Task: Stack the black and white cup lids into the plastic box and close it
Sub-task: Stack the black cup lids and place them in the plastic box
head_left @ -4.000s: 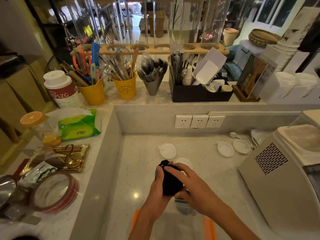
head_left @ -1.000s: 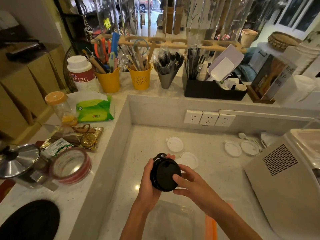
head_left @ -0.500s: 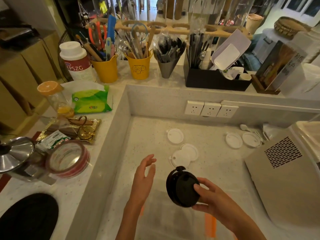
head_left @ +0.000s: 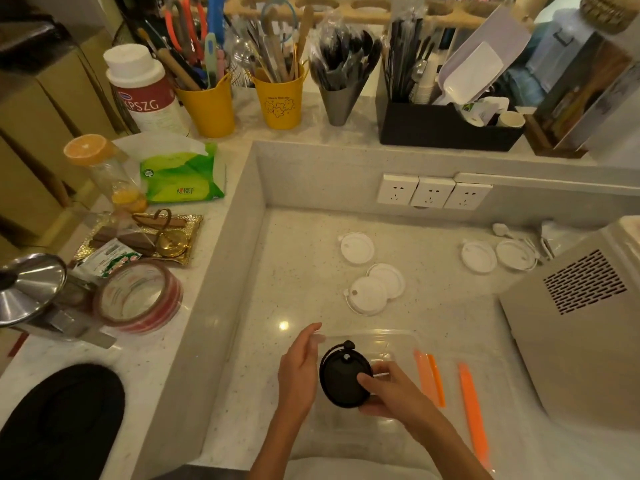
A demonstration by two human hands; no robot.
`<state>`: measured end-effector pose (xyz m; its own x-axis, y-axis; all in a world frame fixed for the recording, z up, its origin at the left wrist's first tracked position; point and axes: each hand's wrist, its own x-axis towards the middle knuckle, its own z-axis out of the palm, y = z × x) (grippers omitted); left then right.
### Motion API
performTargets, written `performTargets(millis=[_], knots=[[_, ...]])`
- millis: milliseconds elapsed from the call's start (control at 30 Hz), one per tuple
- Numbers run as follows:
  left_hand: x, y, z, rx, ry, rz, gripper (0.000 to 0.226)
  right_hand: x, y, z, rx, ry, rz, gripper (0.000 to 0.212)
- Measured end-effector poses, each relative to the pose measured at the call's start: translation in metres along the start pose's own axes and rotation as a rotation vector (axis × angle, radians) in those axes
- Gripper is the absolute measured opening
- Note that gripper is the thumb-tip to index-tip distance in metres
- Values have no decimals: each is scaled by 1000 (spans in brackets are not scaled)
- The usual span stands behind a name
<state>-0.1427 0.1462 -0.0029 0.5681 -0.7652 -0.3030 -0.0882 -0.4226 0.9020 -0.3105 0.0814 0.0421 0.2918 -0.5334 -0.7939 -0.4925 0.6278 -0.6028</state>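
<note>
My right hand (head_left: 388, 393) grips a stack of black cup lids (head_left: 341, 375), tilted on edge, inside the clear plastic box (head_left: 377, 339) near the counter's front. My left hand (head_left: 299, 368) is open beside the black lids at the box's left rim, holding nothing. White cup lids lie on the counter: one (head_left: 356, 247) at the back, two overlapping (head_left: 375, 287) in the middle, two more (head_left: 479, 256) at the right. The box's clear lid with orange clips (head_left: 471, 403) lies to the right of the box.
A beige machine (head_left: 575, 327) fills the right side. A raised ledge (head_left: 221, 271) bounds the counter on the left, a wall with sockets (head_left: 433, 192) at the back. A tape roll (head_left: 138, 299), steel pot lid (head_left: 27, 289) and utensil cups (head_left: 280, 98) stand above.
My right hand has carried the black lids down from mid-air into the box. My left hand let go of the stack and now hovers open beside it.
</note>
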Motion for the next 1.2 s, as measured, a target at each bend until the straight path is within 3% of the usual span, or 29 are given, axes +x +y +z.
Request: performTargets(millis=[333,767,1200], knots=[[1,-3,0,20,-5,8,32,45,18,13,-448,133,12,32],[3,-5,1,65,-3,25,47,62,27,18,-587,85,77,38],[1,0,-2,41,-43,1,37,50,17,11,-671,50,51,39]])
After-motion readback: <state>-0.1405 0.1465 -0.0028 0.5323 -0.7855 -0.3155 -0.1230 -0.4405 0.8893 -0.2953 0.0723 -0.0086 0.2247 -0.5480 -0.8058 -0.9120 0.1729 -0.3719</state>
